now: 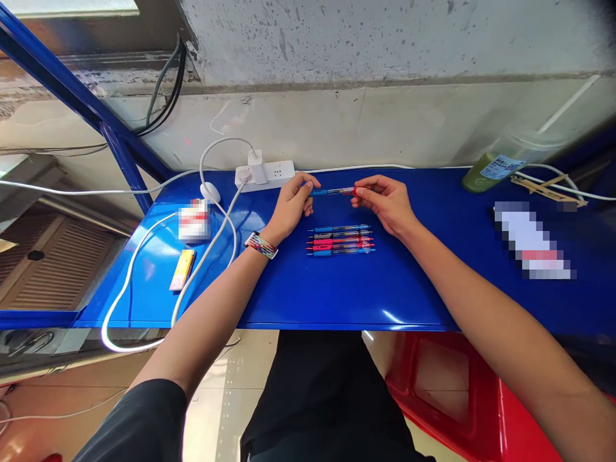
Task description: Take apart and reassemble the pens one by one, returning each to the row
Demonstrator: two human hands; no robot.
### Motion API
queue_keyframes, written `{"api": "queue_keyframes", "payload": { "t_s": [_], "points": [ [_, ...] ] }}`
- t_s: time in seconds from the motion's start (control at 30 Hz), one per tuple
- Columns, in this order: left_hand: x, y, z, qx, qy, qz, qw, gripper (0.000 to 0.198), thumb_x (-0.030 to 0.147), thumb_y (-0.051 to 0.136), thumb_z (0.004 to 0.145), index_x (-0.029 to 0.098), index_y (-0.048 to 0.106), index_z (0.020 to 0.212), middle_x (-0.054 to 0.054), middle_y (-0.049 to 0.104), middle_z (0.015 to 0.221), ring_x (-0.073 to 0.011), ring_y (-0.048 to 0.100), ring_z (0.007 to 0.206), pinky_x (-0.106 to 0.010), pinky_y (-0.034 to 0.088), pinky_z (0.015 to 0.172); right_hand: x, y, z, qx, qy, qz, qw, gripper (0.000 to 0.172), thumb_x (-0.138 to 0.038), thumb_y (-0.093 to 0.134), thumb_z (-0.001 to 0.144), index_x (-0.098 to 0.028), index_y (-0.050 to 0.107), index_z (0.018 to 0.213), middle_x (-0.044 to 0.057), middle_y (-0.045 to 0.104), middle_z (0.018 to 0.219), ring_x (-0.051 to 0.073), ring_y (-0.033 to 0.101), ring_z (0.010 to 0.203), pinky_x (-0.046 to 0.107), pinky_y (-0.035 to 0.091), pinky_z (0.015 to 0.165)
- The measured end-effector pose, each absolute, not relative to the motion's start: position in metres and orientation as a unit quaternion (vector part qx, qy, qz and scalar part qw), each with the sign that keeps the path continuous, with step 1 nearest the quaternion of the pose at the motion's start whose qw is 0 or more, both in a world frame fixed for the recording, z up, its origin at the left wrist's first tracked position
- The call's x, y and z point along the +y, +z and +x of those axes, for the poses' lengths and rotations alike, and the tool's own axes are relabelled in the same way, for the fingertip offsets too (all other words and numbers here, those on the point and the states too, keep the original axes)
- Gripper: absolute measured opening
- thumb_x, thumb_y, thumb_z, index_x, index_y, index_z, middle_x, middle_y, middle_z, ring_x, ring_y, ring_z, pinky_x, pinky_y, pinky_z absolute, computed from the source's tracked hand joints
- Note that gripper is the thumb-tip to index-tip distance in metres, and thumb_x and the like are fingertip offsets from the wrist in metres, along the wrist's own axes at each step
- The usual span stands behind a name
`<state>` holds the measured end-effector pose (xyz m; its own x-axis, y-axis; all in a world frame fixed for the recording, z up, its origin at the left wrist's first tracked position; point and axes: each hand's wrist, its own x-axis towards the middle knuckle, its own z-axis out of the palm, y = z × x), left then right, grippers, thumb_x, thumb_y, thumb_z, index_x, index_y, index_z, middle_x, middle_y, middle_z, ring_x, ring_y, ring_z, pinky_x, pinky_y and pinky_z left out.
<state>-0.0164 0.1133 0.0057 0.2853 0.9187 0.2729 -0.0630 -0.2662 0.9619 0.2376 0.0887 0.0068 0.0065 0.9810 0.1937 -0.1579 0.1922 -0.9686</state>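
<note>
A pen (337, 191) with a blue grip, a clear barrel and a red end is held level above the blue table. My left hand (294, 200) pinches its blue tip end, a multicoloured watch band on the wrist. At the red end, the thumb and fingers of my right hand (382, 202) are closed on the pen. Just below it, several pens lie side by side in a row: a blue pen (330, 230) at the back, a dark pen (323, 235), red ones (325, 245) and another blue pen (323, 253) at the front. Their tips all point left.
A white power strip (282, 172) with plugs stands against the wall, its white cables looping over the table's left. A yellow packet (183, 269) lies there. A cup of green drink (495, 168) with a straw and a blurred phone-shaped object (532, 240) are right. A red stool (437, 385) stands below.
</note>
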Motion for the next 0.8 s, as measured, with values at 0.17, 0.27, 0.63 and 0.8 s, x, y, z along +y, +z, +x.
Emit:
{"api": "queue_keyframes", "payload": {
  "t_s": [0.17, 0.27, 0.63, 0.8],
  "points": [
    [0.1121, 0.0083, -0.0165, 0.355, 0.499, 0.625, 0.483, 0.028, 0.051, 0.078, 0.105, 0.025, 0.069, 0.112, 0.007, 0.061, 0.068, -0.0104, 0.060, 0.056, -0.024, 0.053, 0.060, 0.0895, 0.0065, 0.2374, -0.490, 0.500, -0.401, 0.591, 0.044, -0.050, 0.110, 0.067, -0.024, 0.085, 0.091, 0.001, 0.082, 0.086, 0.017, 0.079, 0.073, 0.034, 0.073, 0.075],
    [0.1130, 0.0074, -0.0168, 0.351, 0.497, 0.641, 0.468, 0.027, 0.044, 0.086, 0.100, 0.023, 0.070, 0.104, 0.004, 0.069, 0.074, -0.0103, 0.065, 0.061, -0.024, 0.054, 0.063, 0.0901, 0.0070, 0.2383, -0.479, 0.501, -0.397, 0.602, 0.043, -0.049, 0.111, 0.065, -0.024, 0.085, 0.088, 0.001, 0.081, 0.083, 0.016, 0.078, 0.072, 0.032, 0.072, 0.072],
    [0.1126, 0.0101, -0.0189, 0.372, 0.485, 0.648, 0.455, 0.022, 0.037, 0.085, 0.098, 0.024, 0.070, 0.105, 0.000, 0.076, 0.080, -0.0105, 0.068, 0.060, -0.022, 0.046, 0.053, 0.0910, 0.0050, 0.2382, -0.476, 0.502, -0.408, 0.596, 0.043, -0.052, 0.109, 0.071, -0.026, 0.082, 0.092, 0.001, 0.079, 0.085, 0.016, 0.076, 0.073, 0.033, 0.072, 0.075],
    [0.1124, 0.0090, -0.0186, 0.380, 0.475, 0.648, 0.458, 0.027, 0.046, 0.073, 0.107, 0.022, 0.072, 0.095, -0.002, 0.073, 0.072, -0.0118, 0.067, 0.060, -0.022, 0.048, 0.053, 0.0913, 0.0048, 0.2382, -0.476, 0.503, -0.414, 0.591, 0.043, -0.053, 0.107, 0.074, -0.026, 0.082, 0.095, 0.001, 0.078, 0.087, 0.016, 0.077, 0.076, 0.033, 0.072, 0.078]
  ]
}}
